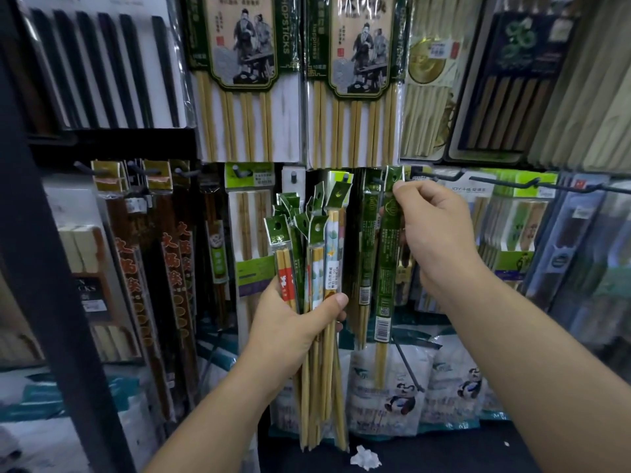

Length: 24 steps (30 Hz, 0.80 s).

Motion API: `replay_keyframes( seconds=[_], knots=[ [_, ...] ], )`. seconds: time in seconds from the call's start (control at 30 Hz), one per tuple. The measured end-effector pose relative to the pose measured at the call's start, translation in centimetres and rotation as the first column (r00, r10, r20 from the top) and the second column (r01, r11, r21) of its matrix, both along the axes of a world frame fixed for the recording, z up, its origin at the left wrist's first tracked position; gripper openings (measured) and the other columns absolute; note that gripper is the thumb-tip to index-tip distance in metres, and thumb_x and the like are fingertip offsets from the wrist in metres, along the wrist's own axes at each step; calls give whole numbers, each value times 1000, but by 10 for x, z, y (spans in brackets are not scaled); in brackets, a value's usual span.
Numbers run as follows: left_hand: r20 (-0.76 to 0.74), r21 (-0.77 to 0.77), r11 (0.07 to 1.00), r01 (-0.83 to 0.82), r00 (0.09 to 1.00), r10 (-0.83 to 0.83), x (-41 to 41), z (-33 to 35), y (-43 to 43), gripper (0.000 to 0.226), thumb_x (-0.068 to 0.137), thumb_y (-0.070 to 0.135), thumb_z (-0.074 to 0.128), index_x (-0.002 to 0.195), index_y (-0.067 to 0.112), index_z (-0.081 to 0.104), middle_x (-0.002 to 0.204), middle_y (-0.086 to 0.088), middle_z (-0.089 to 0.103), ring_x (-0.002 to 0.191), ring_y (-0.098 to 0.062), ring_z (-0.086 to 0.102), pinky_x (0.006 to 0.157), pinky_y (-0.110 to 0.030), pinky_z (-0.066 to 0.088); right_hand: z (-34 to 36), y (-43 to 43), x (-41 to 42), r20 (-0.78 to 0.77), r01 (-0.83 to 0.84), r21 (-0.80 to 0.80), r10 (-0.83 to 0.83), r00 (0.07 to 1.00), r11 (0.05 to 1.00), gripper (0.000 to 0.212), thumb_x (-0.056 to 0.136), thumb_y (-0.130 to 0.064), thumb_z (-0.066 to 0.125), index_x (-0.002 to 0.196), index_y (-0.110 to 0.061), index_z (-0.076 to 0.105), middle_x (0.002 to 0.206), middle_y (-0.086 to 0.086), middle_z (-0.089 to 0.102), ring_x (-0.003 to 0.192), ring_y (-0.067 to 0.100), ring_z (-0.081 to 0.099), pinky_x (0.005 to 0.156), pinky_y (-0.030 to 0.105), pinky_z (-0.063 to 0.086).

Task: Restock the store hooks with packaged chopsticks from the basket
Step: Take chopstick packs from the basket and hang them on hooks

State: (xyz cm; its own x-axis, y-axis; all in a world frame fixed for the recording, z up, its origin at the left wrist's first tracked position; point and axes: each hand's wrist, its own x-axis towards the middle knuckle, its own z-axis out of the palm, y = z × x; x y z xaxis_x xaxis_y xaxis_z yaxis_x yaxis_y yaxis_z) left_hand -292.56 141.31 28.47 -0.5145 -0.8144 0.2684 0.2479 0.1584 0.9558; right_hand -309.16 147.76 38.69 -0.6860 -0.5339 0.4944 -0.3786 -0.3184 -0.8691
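My left hand [293, 322] grips a bundle of chopstick packs [314, 261] with green header cards, held upright in front of the display. My right hand [433, 233] pinches the top of a single green chopstick pack [387, 268], its punched header at the tip of a black wire hook [379, 181]. More green packs [365, 240] hang just left of it on the same hook. The basket is out of view.
Long bare hooks [440, 175] stick out to the right at hand height. Large chopstick packs [239, 80] hang above, dark red ones [170, 268] to the left. A black post [44, 233] stands at the left. Panda-printed bags [403, 397] lie below.
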Motion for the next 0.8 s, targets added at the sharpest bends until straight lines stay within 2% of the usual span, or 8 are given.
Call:
replay_keyframes(
  seconds=[0.1,0.3,0.43,0.5,0.57,0.67,0.73,0.8],
  knots=[
    [7,-11,1000,3,1000,-3,1,-1,0,36,85,14,81,115,2,65,92,-10,78,82,-25,77,70,-30,62,0,-1,0,1,-2,-15,2,1000,1000,28,99,-28,60,83,-6,67,79,14,58,71,21,52,68,32,49],
    [6,-18,1000,12,1000,-12,3,-2,2,34,86,13,80,113,0,65,90,-10,78,78,-22,77,66,-23,59,-3,-3,1,-15,42,4,-42,999,999,29,98,-25,62,82,-1,67,59,-2,46,57,13,43,72,25,44],
    [-5,-16,1000,14,1000,-14,3,-2,1,34,85,15,81,113,4,66,91,-9,79,80,-23,77,67,-24,60,-4,-8,-2,-19,63,34,-62,998,997,29,98,-26,60,87,-1,68,59,0,44,57,15,41,54,20,42],
    [-11,-15,1000,14,1000,-14,3,-2,0,35,84,16,82,114,6,65,93,-9,79,81,-24,78,68,-26,61,-6,-11,-4,-25,68,50,-66,997,996,30,100,-28,59,86,-3,69,53,-5,42,50,12,39,49,18,40],
    [-20,-13,1000,15,1000,-16,3,-2,0,37,84,17,82,115,6,65,93,-9,79,82,-25,77,70,-28,61,-7,-16,-5,-37,77,61,-75,997,995,31,100,-29,59,76,-11,68,44,-13,38,44,8,36,54,20,43],
    [-33,-7,1000,16,999,-17,2,-3,-1,38,84,16,82,116,6,65,94,-9,79,82,-25,78,70,-29,62,-9,-23,-7,-71,111,57,-107,992,992,39,100,-30,60,62,-19,59,41,-14,38,43,5,37,67,19,43],
    [-32,-19,1000,17,999,-17,2,-3,-2,38,84,16,82,116,6,65,94,-9,79,82,-24,78,69,-27,61,-10,-27,-11,-99,144,49,-139,985,988,41,99,-33,61,62,-15,60,43,-13,42,47,6,43,68,19,43],
    [-39,-27,1000,14,999,-15,1,-4,-3,37,84,17,82,116,8,65,93,-8,79,82,-23,77,69,-25,61,-12,-29,-14,-107,170,52,-164,981,984,42,98,-38,63,70,-7,64,50,-9,48,53,9,49,67,26,47]
  ],
)
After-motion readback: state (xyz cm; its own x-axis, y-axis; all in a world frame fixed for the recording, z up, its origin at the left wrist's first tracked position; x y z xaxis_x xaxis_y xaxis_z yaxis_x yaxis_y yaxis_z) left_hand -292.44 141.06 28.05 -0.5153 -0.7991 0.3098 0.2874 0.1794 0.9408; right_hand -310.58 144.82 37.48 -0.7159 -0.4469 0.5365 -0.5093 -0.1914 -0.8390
